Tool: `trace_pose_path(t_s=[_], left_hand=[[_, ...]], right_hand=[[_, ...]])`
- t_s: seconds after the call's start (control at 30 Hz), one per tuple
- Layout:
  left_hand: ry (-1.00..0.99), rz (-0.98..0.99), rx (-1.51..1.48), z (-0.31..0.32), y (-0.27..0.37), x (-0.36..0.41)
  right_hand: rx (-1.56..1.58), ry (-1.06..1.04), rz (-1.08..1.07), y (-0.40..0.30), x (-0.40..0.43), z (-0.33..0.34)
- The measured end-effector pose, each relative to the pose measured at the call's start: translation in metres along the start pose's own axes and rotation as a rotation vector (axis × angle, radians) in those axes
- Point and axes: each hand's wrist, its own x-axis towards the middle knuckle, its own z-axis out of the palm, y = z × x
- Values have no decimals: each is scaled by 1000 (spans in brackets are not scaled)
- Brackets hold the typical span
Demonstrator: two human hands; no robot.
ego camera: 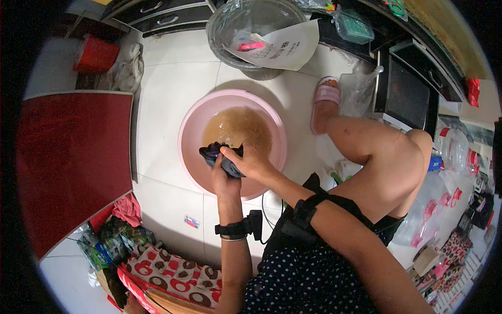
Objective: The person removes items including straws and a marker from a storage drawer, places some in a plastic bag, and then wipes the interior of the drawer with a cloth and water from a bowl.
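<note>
Both hands grip one wet dark cloth (231,168), black and grey with a little purple, above the near side of a pink plastic basin (188,157). My left hand (227,182) supports it from below, thumb pointing up. From the right, my right hand (251,161) presses on it with the thumb across the top; its other fingers are hidden. Murky brown water (237,123) lies in the basin just beyond the cloth. Black straps with small modules ring both forearms, the left one being a wrist strap (235,229).
Behind the basin stands a lined trash bin (255,72) with a printed sheet across it. A dark red panel (78,165) is at left, a patterned cushion (172,271) at lower left. My bent leg (376,157) and several plastic bottles (419,216) are on the right.
</note>
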Motion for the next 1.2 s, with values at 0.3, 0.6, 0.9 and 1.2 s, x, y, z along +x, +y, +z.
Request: trace_pose_path(t_s=[0.3, 0.6, 0.9, 1.2], left_hand=[[92, 174, -60, 43, 1, -26], [232, 401, 211, 75, 5, -53], [283, 322, 168, 43, 10, -27], [224, 372, 220, 23, 9, -14]], right_hand=[[-125, -126, 30, -42, -16, -20], [-161, -128, -67, -47, -18, -17], [-198, -119, -151, -52, -19, -15], [-227, -106, -183, -50, -21, -13]])
